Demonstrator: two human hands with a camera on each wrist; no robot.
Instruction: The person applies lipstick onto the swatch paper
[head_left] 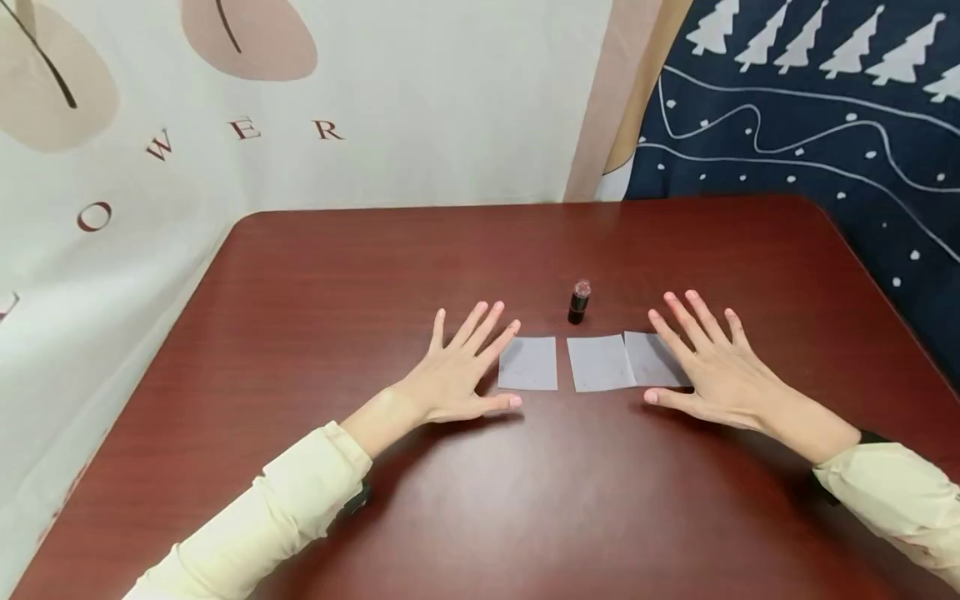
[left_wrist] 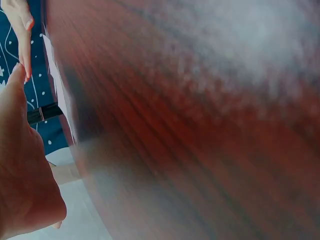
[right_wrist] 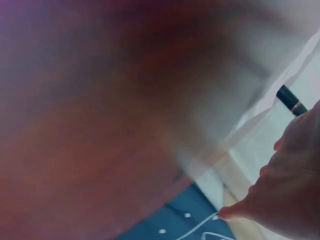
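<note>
My left hand (head_left: 459, 377) is palm down with its fingers spread, its fingertips overlapping the left edge of a grey-white paper square (head_left: 531, 367). On the other side, my right hand (head_left: 716, 377) has its fingers spread as well and covers part of another paper square (head_left: 648, 360). Between them lies a middle paper square (head_left: 600, 365), its right edge meeting the right one. A small black tube with a clear, faceted top (head_left: 578, 304), like a lipstick, stands upright behind the squares. Both wrist views also show the black tube (left_wrist: 45, 113) (right_wrist: 292, 101) beyond the hand. Neither hand holds anything.
The squares lie on a dark red-brown wooden table (head_left: 360, 275) with rounded far corners. A white curtain with printed letters (head_left: 450, 117) hangs behind and to the left. At the back right hangs a dark blue cloth with white trees (head_left: 795, 125).
</note>
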